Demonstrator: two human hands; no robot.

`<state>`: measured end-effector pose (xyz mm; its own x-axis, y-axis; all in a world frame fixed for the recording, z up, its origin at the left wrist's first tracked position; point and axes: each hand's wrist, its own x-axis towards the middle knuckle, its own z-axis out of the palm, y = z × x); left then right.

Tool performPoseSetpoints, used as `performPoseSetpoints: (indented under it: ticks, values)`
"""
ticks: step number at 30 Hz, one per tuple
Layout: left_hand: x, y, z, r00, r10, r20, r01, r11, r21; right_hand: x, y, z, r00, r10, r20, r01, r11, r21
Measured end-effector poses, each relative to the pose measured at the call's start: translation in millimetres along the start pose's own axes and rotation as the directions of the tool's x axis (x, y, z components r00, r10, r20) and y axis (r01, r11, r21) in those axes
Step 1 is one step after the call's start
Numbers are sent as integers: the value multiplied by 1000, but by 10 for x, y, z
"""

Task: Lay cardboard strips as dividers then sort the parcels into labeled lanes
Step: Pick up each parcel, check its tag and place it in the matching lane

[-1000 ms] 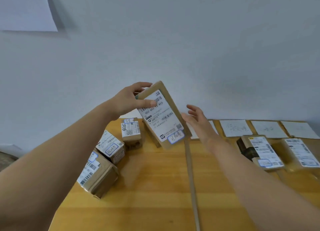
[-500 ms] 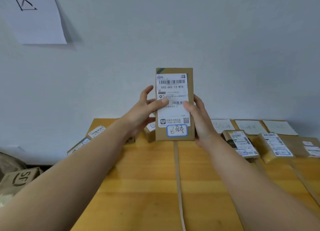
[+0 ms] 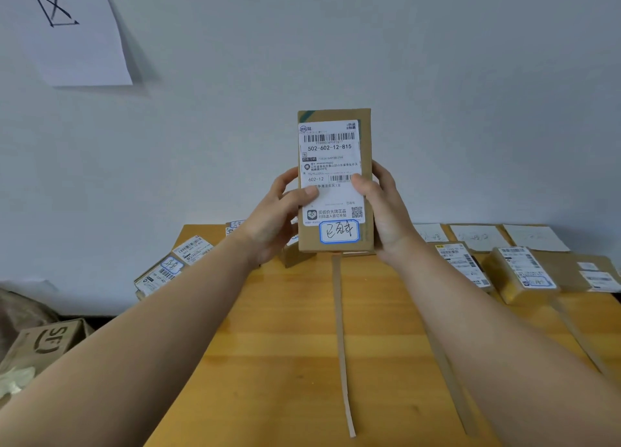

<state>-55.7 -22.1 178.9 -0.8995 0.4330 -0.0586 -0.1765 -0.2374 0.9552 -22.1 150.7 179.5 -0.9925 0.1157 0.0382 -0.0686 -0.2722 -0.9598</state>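
A brown cardboard parcel [image 3: 336, 127] with a white shipping label and a blue-bordered handwritten sticker stands upright in the air above the wooden table [image 3: 285, 346]. My left hand [image 3: 275, 218] grips its left edge, thumb on the label. My right hand [image 3: 383, 211] grips its right edge, thumb also on the label. A cardboard strip [image 3: 341, 339] runs down the table's middle below the parcel. A second strip [image 3: 450, 379] lies to its right, partly hidden by my right forearm. A third strip [image 3: 578, 335] lies further right.
Several labelled parcels [image 3: 181, 262] are piled at the table's left rear. Two parcels [image 3: 463, 265] [image 3: 524, 272] lie in lanes on the right, with white paper lane labels [image 3: 477, 236] along the back edge. A brown box [image 3: 43, 342] sits on the floor at left. A paper sign [image 3: 74, 30] hangs on the wall.
A second ago my left hand alone held the parcel tilted; now both hands hold it upright, label facing me. The view has lifted and steadied.
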Motion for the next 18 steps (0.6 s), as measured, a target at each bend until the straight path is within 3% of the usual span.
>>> performPoseSetpoints:
  ticks: [6,11,18]
  values:
    - [-76,-28,89,999,26,-36,-25,998,53,-52,-12,-100,1000,-8,12,9,998,-59]
    - [-82,-178,268,980,146,-135,-110,964,244,-158,32,-320,1000,-8,-6,6,980,-198]
    - [96,-462,513,996,52,-69,-34,968,248,-250,106,-748,989,47,-139,-81,964,-253]
